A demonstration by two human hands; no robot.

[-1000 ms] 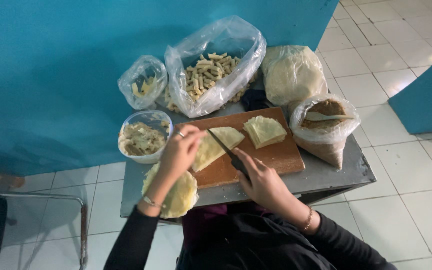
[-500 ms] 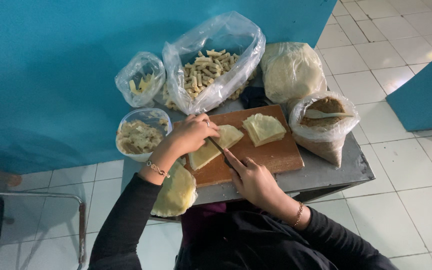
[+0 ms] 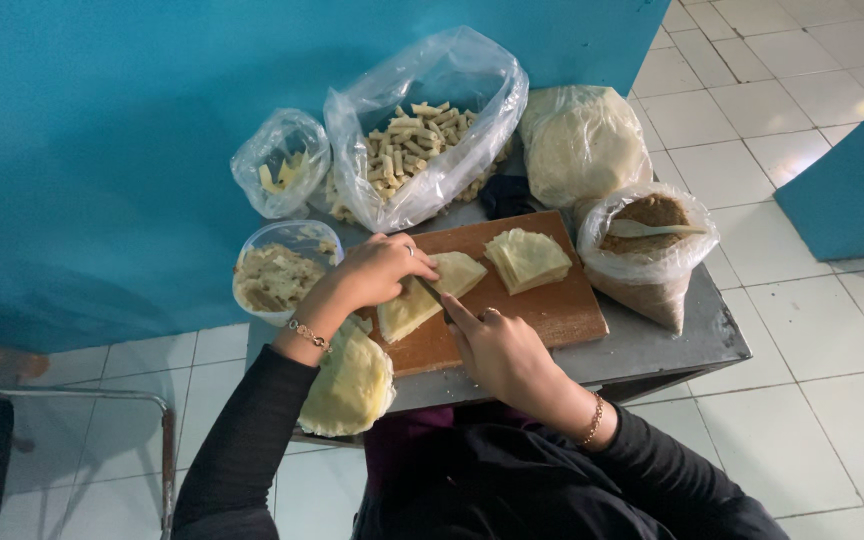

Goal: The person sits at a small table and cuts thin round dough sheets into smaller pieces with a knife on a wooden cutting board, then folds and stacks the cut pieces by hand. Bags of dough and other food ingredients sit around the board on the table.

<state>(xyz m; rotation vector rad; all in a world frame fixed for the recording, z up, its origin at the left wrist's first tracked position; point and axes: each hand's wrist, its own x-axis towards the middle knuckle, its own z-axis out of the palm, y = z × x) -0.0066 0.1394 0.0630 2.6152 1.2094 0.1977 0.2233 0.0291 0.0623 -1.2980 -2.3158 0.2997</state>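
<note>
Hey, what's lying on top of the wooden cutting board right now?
On the cutting board lie a stack of pale wrapper sheets and a folded sheet under the left hand; the right hand hides most of the knife.

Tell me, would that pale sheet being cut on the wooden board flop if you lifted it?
Probably floppy: the pale sheet looks thin and lies flat under the left hand. Likely light too, like the cut stack beside it. It may tear easily, since the knife in the right hand seems to part it readily.
</note>
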